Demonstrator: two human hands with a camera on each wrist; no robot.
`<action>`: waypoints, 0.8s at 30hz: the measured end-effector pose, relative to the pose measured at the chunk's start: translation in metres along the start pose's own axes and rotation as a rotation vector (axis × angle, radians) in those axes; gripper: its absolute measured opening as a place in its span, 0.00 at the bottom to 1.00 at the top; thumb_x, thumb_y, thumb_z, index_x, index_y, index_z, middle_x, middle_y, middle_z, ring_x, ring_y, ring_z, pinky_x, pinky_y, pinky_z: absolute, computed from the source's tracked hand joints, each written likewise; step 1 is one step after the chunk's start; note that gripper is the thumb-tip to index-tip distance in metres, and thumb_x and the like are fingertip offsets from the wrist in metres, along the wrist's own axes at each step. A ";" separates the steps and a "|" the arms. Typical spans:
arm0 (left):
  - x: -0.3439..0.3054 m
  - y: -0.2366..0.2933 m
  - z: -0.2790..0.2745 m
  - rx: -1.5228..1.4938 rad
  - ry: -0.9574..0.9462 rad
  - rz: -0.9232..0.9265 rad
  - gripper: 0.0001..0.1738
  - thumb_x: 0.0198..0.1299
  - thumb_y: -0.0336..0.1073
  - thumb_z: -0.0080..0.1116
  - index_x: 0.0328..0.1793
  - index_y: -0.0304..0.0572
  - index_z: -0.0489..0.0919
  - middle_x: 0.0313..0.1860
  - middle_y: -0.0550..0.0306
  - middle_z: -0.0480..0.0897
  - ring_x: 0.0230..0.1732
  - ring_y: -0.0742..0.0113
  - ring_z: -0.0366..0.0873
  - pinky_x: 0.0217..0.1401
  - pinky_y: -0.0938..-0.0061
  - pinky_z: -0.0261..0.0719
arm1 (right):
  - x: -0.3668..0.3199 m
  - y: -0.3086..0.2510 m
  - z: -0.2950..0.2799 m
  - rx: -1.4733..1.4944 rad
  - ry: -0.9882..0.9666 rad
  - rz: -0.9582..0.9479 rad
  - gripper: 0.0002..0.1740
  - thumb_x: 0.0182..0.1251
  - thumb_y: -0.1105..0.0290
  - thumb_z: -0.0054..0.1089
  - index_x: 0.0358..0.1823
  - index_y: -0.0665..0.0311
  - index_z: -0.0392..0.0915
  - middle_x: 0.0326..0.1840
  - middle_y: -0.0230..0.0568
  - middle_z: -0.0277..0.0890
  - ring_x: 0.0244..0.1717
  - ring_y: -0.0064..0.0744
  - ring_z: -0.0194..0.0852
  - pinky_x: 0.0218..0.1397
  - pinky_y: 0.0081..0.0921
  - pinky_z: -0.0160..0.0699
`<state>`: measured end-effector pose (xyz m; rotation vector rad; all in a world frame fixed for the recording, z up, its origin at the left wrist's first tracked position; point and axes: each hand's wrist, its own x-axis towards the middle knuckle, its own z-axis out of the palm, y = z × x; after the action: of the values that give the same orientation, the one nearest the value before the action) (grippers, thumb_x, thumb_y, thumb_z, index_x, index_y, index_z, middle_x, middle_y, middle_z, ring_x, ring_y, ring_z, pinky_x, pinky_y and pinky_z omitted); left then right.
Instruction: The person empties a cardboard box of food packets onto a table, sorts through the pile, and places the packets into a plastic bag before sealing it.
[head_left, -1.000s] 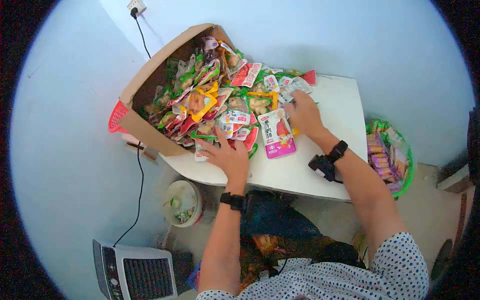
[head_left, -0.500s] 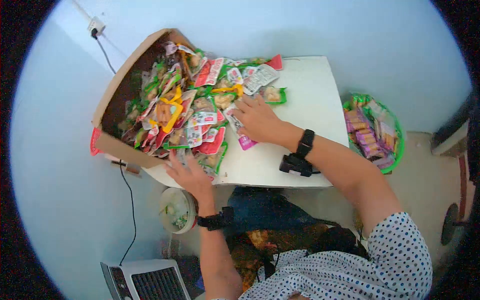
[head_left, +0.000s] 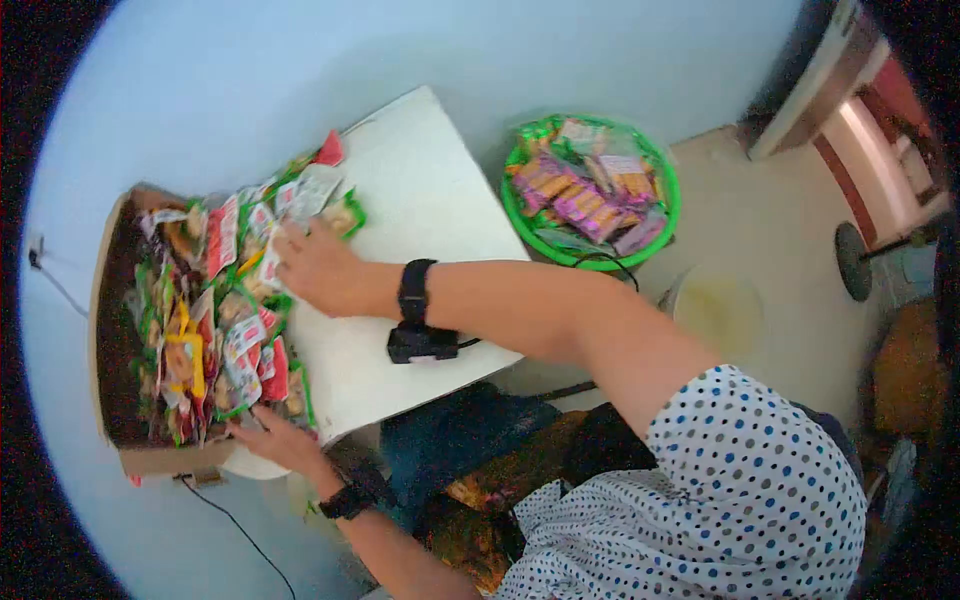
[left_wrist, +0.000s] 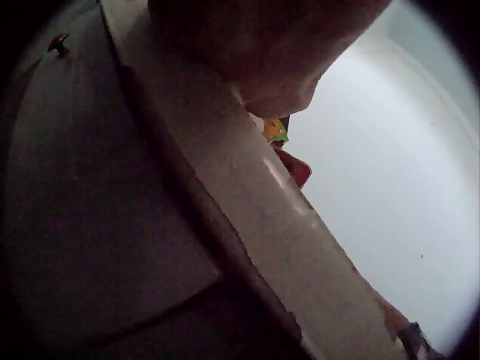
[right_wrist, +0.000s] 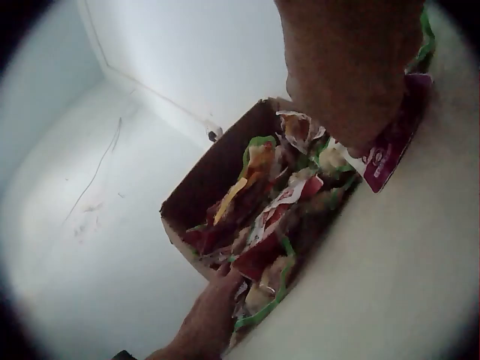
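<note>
Snack packets [head_left: 240, 330] spill in a heap from a tipped cardboard box [head_left: 101, 330] onto a white table [head_left: 420, 200]. My right hand [head_left: 325, 268] rests on the heap's right side, fingers extended over the packets. Beneath it, a white-and-purple packet [right_wrist: 386, 154] shows its purple end in the right wrist view; the hand covers the rest. My left hand [head_left: 282, 445] is at the heap's near edge, its fingers stretched toward the box's lower side and touching the packets. The left wrist view shows mostly the table edge [left_wrist: 247, 210], with the packets largely hidden.
A green basket [head_left: 672, 200] full of purple and green snack packs stands on the floor beyond the table's right end. A pale bucket [head_left: 715, 310] is beside it. A wall runs behind the table. A black cord [head_left: 240, 530] hangs near the box.
The head view has swung right, bringing more of the basket and floor into sight. My right hand has pushed the white-and-purple packet left against the heap. My left hand stays at the near edge.
</note>
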<state>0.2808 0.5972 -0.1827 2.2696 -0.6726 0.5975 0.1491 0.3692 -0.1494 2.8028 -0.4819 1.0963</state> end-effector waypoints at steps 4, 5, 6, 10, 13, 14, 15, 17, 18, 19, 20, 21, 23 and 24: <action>-0.003 0.017 -0.007 0.020 -0.021 -0.026 0.42 0.70 0.52 0.48 0.75 0.21 0.53 0.74 0.26 0.56 0.75 0.37 0.54 0.77 0.55 0.50 | 0.005 0.002 -0.002 -0.001 0.106 0.005 0.14 0.52 0.65 0.62 0.36 0.67 0.84 0.52 0.53 0.74 0.61 0.54 0.67 0.63 0.57 0.61; -0.001 0.004 -0.004 0.069 -0.024 0.031 0.43 0.70 0.52 0.48 0.75 0.20 0.52 0.74 0.26 0.56 0.75 0.36 0.53 0.77 0.55 0.50 | 0.007 0.003 -0.002 0.009 0.113 0.018 0.14 0.52 0.65 0.62 0.34 0.67 0.84 0.50 0.53 0.75 0.60 0.54 0.67 0.63 0.56 0.61; -0.001 -0.001 -0.003 0.094 -0.028 0.056 0.42 0.70 0.52 0.48 0.75 0.20 0.52 0.74 0.25 0.56 0.75 0.36 0.54 0.77 0.55 0.50 | 0.010 0.004 -0.001 0.018 0.121 0.031 0.13 0.51 0.65 0.62 0.33 0.68 0.84 0.49 0.53 0.75 0.59 0.54 0.68 0.63 0.56 0.61; 0.001 -0.014 0.000 0.117 -0.014 0.100 0.42 0.71 0.51 0.47 0.75 0.19 0.51 0.73 0.23 0.57 0.74 0.36 0.56 0.76 0.55 0.53 | 0.013 0.007 -0.010 0.042 0.066 0.078 0.13 0.53 0.65 0.60 0.32 0.68 0.85 0.47 0.53 0.76 0.55 0.52 0.69 0.61 0.53 0.62; 0.000 0.007 -0.008 -0.087 0.011 0.001 0.42 0.71 0.50 0.46 0.76 0.19 0.49 0.73 0.23 0.57 0.73 0.37 0.58 0.75 0.56 0.56 | 0.017 0.007 -0.015 0.027 0.129 0.107 0.13 0.54 0.66 0.58 0.33 0.67 0.85 0.46 0.54 0.76 0.54 0.51 0.70 0.60 0.52 0.63; -0.003 0.022 -0.014 -0.177 0.004 -0.095 0.42 0.71 0.50 0.46 0.76 0.19 0.49 0.73 0.23 0.57 0.73 0.37 0.58 0.75 0.57 0.56 | 0.018 0.008 -0.017 -0.004 0.158 0.107 0.13 0.53 0.66 0.58 0.33 0.67 0.85 0.45 0.53 0.76 0.54 0.51 0.70 0.60 0.52 0.63; 0.008 -0.033 0.002 -0.145 -0.005 0.018 0.42 0.71 0.50 0.46 0.75 0.19 0.50 0.72 0.23 0.57 0.72 0.38 0.59 0.75 0.56 0.56 | 0.018 0.008 -0.018 -0.032 0.190 0.108 0.13 0.53 0.66 0.58 0.33 0.67 0.85 0.45 0.53 0.76 0.54 0.51 0.70 0.60 0.52 0.63; 0.017 -0.070 0.014 -0.195 -0.032 0.038 0.42 0.71 0.50 0.46 0.75 0.18 0.50 0.72 0.23 0.58 0.72 0.38 0.60 0.74 0.55 0.56 | 0.021 0.006 -0.015 -0.069 0.243 0.115 0.12 0.52 0.67 0.58 0.33 0.67 0.85 0.43 0.52 0.77 0.53 0.51 0.71 0.60 0.52 0.63; 0.016 -0.063 0.011 -0.196 -0.041 0.025 0.42 0.71 0.50 0.46 0.75 0.18 0.50 0.72 0.23 0.58 0.72 0.38 0.60 0.74 0.55 0.56 | 0.022 0.007 -0.011 -0.083 0.265 0.119 0.13 0.52 0.67 0.58 0.33 0.67 0.85 0.43 0.52 0.77 0.52 0.51 0.71 0.60 0.52 0.63; 0.014 -0.057 0.009 -0.198 -0.050 0.013 0.42 0.71 0.50 0.46 0.75 0.17 0.50 0.72 0.23 0.57 0.72 0.38 0.60 0.74 0.55 0.56 | 0.024 0.007 -0.007 -0.097 0.285 0.124 0.13 0.52 0.67 0.59 0.33 0.67 0.85 0.42 0.51 0.77 0.52 0.51 0.72 0.60 0.53 0.63; 0.013 -0.052 0.006 -0.118 -0.048 0.080 0.42 0.71 0.50 0.46 0.75 0.17 0.50 0.72 0.22 0.57 0.72 0.38 0.60 0.74 0.55 0.56 | 0.023 0.007 -0.009 -0.081 0.258 0.120 0.13 0.51 0.67 0.59 0.33 0.67 0.85 0.41 0.51 0.77 0.52 0.51 0.72 0.59 0.53 0.63; 0.011 -0.046 0.003 -0.104 -0.047 0.097 0.42 0.71 0.50 0.46 0.75 0.17 0.50 0.73 0.22 0.57 0.72 0.38 0.60 0.74 0.55 0.56 | 0.022 0.008 -0.011 -0.065 0.231 0.117 0.13 0.51 0.67 0.59 0.33 0.67 0.85 0.41 0.51 0.77 0.52 0.51 0.72 0.59 0.53 0.63; 0.005 -0.016 -0.005 -0.142 -0.042 0.082 0.42 0.71 0.49 0.46 0.74 0.16 0.50 0.73 0.22 0.57 0.72 0.38 0.59 0.74 0.56 0.56 | 0.022 0.010 -0.013 -0.019 0.145 0.114 0.12 0.50 0.66 0.60 0.32 0.67 0.85 0.40 0.51 0.77 0.51 0.51 0.72 0.58 0.52 0.63; 0.003 -0.004 -0.009 -0.195 -0.037 0.045 0.42 0.71 0.49 0.46 0.74 0.15 0.50 0.73 0.22 0.57 0.73 0.38 0.59 0.74 0.56 0.56 | 0.023 0.010 -0.012 0.012 0.085 0.112 0.12 0.49 0.66 0.60 0.31 0.66 0.85 0.40 0.51 0.78 0.51 0.51 0.72 0.58 0.52 0.64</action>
<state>0.2832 0.6051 -0.1769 2.0931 -0.7675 0.4903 0.1541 0.3558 -0.1251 2.7556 -0.6327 1.2374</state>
